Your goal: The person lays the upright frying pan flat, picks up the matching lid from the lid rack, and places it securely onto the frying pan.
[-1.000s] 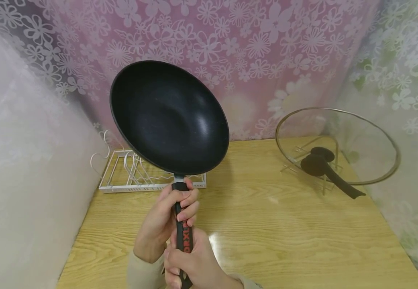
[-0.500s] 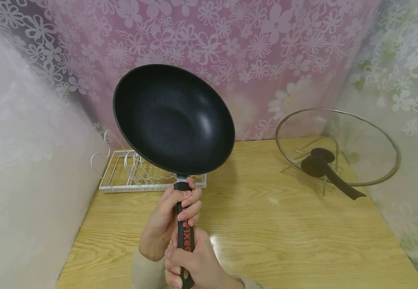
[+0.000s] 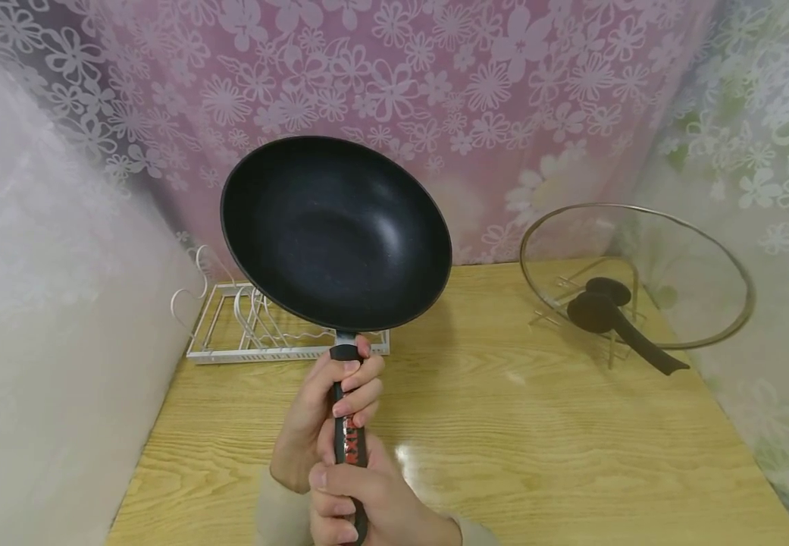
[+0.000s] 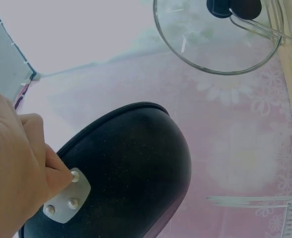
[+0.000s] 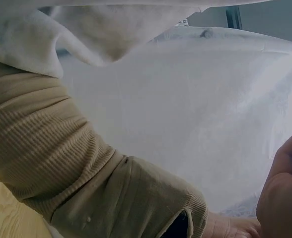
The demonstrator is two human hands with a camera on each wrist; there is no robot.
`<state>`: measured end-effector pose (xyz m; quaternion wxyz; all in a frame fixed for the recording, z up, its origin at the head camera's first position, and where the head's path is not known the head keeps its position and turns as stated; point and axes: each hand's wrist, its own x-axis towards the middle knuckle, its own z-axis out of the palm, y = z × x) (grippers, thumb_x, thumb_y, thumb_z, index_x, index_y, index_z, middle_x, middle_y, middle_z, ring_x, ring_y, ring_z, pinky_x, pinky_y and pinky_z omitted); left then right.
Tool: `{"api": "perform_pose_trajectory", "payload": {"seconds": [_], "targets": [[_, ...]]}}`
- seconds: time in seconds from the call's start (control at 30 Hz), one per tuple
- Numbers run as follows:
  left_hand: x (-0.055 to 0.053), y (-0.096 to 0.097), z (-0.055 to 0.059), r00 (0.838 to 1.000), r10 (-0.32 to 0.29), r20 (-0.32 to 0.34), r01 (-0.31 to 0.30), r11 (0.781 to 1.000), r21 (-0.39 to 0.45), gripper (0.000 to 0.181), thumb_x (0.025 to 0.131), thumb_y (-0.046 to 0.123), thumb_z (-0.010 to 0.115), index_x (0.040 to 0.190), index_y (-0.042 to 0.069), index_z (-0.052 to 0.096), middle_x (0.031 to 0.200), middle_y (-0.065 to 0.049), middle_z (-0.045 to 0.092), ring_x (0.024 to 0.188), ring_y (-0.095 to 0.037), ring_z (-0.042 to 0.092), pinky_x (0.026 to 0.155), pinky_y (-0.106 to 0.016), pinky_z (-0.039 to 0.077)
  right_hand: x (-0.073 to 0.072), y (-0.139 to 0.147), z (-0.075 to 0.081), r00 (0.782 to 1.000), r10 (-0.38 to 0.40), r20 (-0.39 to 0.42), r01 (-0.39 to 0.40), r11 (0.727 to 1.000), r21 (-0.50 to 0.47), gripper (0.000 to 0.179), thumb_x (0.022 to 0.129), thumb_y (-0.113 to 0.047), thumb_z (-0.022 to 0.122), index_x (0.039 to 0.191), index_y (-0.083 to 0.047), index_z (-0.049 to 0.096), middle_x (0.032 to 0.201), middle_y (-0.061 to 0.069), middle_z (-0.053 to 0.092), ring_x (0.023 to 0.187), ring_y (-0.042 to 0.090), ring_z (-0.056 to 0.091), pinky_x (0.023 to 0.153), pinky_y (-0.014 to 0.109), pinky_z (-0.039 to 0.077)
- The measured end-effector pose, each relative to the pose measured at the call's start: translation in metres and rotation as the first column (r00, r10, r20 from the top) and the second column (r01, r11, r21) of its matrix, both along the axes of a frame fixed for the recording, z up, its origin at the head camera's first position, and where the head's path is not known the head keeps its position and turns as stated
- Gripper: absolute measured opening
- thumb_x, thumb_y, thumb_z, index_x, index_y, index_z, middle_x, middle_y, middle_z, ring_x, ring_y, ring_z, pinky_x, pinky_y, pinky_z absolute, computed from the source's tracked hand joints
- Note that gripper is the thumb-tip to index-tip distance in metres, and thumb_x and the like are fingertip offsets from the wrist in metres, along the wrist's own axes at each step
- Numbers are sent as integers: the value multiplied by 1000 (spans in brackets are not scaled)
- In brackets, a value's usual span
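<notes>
A black frying pan (image 3: 336,235) is held up above the table, tilted so that its dark inside faces the head camera. My left hand (image 3: 329,406) grips the upper part of its black handle, just below the pan body. Lower down, my right hand (image 3: 374,493) wraps round the end of the same handle, over red lettering. In the left wrist view the pan's underside (image 4: 136,163) shows, with a riveted metal plate beside my left hand (image 4: 17,168). The right wrist view shows mostly a beige sleeve (image 5: 131,198) and part of my right hand (image 5: 285,193).
Behind the pan, a white wire rack (image 3: 230,326) stands at the table's back left, partly hidden. A glass lid (image 3: 680,265) with a black knob and handle leans on a wire stand at the right. Floral sheets (image 3: 503,98) enclose the wooden table (image 3: 537,440).
The pan has shifted a little down and to the right, tipping slightly flatter. Both hands keep hold of the handle, and the left hand has moved slightly right with it.
</notes>
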<state>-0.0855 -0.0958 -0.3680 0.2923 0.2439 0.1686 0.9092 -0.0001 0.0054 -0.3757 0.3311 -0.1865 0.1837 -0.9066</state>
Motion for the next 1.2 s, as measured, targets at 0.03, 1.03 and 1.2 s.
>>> {"api": "perform_pose_trajectory", "payload": {"seconds": [0.03,1.03,1.2], "targets": [[0,0,0,1000,-2,-2,2,1000,4,27,99,-2,22,112,7,45,76,2,42,54,-6,35,59,-17,52,0,0,0,1000,21,4,-21,1000,-12,22,96,3,36,93,-17,43,62,-8,35,47,4,31,45,14,28],[2,-2,7,999,43,-1,-42,949,-313,15,107,7,27,112,5,41,73,3,45,54,-5,48,56,-18,50,1,3,-6,993,-109,-45,113,989,95,20,95,6,39,93,-13,41,60,-5,36,44,6,29,42,17,27],[3,2,9,994,104,-42,-112,924,-365,10,108,8,32,105,7,42,69,6,42,49,-2,46,51,-16,48,0,4,-6,992,-110,-68,117,988,97,21,95,7,37,95,-13,41,58,-5,34,42,7,29,41,18,27]]}}
